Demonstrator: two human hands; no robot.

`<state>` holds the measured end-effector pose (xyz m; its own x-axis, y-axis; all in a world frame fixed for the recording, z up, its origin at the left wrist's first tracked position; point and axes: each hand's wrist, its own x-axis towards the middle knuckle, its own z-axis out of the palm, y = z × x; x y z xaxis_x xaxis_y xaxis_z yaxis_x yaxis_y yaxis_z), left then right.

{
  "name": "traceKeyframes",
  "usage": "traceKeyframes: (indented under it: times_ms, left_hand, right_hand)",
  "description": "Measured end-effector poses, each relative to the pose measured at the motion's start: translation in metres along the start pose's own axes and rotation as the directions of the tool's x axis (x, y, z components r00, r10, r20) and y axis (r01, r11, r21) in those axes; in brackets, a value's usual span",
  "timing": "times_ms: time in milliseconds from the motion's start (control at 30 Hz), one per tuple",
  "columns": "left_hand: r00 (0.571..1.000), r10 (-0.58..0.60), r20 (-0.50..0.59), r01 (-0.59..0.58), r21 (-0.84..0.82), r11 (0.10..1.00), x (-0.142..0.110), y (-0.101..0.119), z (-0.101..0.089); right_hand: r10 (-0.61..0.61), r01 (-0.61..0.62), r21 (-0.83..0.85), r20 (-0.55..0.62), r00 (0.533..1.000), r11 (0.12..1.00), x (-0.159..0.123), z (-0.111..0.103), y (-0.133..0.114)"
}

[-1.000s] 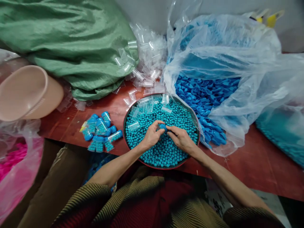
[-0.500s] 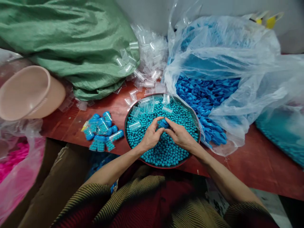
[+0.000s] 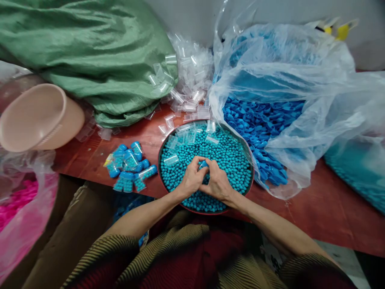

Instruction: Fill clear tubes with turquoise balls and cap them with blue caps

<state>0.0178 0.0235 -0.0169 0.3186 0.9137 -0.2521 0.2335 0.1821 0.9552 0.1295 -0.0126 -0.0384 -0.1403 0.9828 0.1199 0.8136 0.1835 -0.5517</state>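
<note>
My left hand (image 3: 191, 179) and my right hand (image 3: 219, 183) meet over a round basin (image 3: 159, 168) of teal beads (image 3: 234, 164). Their fingertips are closed together on a small blue cap (image 3: 203, 164), mostly covered by the fingers. What joins the cap, if anything, is hard to make out. Several short clear tubes (image 3: 171, 159) lie on the beads towards the back and left of the basin. Left of it, on the table, is a small pile of bead-filled tubes with blue caps (image 3: 131, 159).
A green sack (image 3: 120, 68) and a heap of clear tubes (image 3: 192, 68) stand behind. At the right, a plastic bag (image 3: 327, 92) spills blue caps (image 3: 261, 124) beside the basin. A pinkish tub (image 3: 64, 124) and a bag of pink pieces (image 3: 25, 196) are at the left.
Both hands have drawn closer together and slightly nearer to me. The right hand has moved left and its fingers have closed in around the blue cap.
</note>
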Motion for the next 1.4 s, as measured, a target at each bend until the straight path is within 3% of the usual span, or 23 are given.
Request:
traceKeyframes:
  times_ms: [100,200,300,367,433,500,533,600,667,700,800,867,967,1067,1133,1267,1400]
  left_hand:
    - [0.998,0.05,0.041,-0.056,0.157,0.986,-0.001,-0.005,-0.018]
    - [0.995,0.096,0.027,-0.1,0.331,0.938,-0.007,-0.006,-0.062]
    - [0.974,0.121,-0.191,-0.003,0.524,0.852,-0.018,-0.005,-0.119]
    - [0.916,0.138,-0.377,0.177,0.687,0.705,-0.025,-0.003,-0.148]
    - [0.835,0.234,-0.498,0.317,0.784,0.535,-0.03,-0.002,-0.16]
    - [0.794,0.344,-0.502,0.324,0.827,0.46,-0.03,-0.002,-0.153]
    - [0.804,0.375,-0.461,0.266,0.843,0.467,-0.028,-0.003,-0.143]
    - [0.874,0.369,-0.315,0.08,0.844,0.53,-0.017,-0.005,-0.113]
    - [0.943,0.304,-0.137,-0.078,0.796,0.6,0.0,-0.006,-0.079]
    - [0.962,0.26,-0.08,-0.101,0.782,0.615,0.01,-0.006,-0.062]
    - [0.992,0.115,0.044,-0.104,0.798,0.594,0.039,-0.004,-0.025]
    - [0.995,0.05,0.084,-0.097,0.821,0.563,0.054,-0.002,-0.011]
    - [0.997,0.021,0.07,-0.07,0.837,0.543,0.067,-0.001,-0.002]
    - [0.999,0.018,0.047,-0.049,0.825,0.562,0.072,-0.002,0.0]
    - [0.999,0.012,0.03,-0.031,0.806,0.59,0.074,-0.002,0.002]
    - [0.999,-0.051,0.005,0.029,0.762,0.647,0.079,-0.001,0.002]
    - [0.997,-0.064,0.038,0.018,0.712,0.702,0.082,-0.004,0.002]
  right_hand:
    - [-0.048,0.048,0.009,0.166,0.985,0.999,0.002,-0.008,-0.006]
    - [-0.127,0.139,-0.018,0.298,0.946,0.99,0.013,-0.022,-0.003]
    - [-0.034,0.079,-0.166,0.255,0.966,0.983,0.032,-0.031,0.01]
    - [0.018,0.043,-0.266,0.223,0.975,0.963,0.046,-0.032,0.019]
    - [0.033,0.053,-0.345,0.239,0.971,0.937,0.059,-0.028,0.024]
    - [0.044,0.073,-0.408,0.271,0.961,0.91,0.068,-0.024,0.025]
    - [0.054,0.079,-0.435,0.285,0.957,0.897,0.07,-0.023,0.025]
    - [0.073,0.083,-0.471,0.302,0.95,0.878,0.072,-0.021,0.024]
    - [0.098,0.066,-0.48,0.309,0.946,0.875,0.069,-0.022,0.023]
    - [0.115,0.05,-0.479,0.31,0.944,0.877,0.067,-0.023,0.023]
    - [0.154,0.004,-0.463,0.304,0.94,0.886,0.059,-0.024,0.024]
    - [0.158,-0.005,-0.45,0.303,0.94,0.893,0.054,-0.027,0.026]
    - [0.179,-0.054,-0.44,0.249,0.952,0.897,0.05,-0.041,0.034]
    - [0.273,-0.238,-0.418,0.026,0.962,0.877,0.057,-0.067,0.054]
    - [0.374,-0.393,-0.38,-0.125,0.919,0.838,0.069,-0.084,0.072]
    - [0.451,-0.456,-0.353,-0.101,0.887,0.817,0.09,-0.098,0.105]
    - [0.43,-0.445,-0.338,-0.123,0.895,0.829,0.086,-0.092,0.108]
